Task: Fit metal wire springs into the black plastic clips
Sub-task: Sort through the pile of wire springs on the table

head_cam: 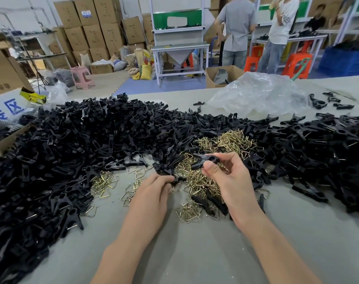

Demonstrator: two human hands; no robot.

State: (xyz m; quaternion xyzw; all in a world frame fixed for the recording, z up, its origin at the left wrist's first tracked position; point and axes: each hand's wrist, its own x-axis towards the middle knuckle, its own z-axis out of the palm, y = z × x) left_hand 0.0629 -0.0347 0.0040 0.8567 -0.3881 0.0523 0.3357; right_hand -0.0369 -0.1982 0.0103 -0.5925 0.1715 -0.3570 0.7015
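On worktop [195,253], centre: right hand [225,181] grip clamped on black clip [207,159], pinch near its pivot, held above wire springs [229,141] pile. Left hand [152,193] grip pinched on small black piece [177,179], possibly clip half, too blurred to tell. Clip likely light, stiff plastic; hold by pivot. Springs likely light, springy, tangle-prone; take by one leg.
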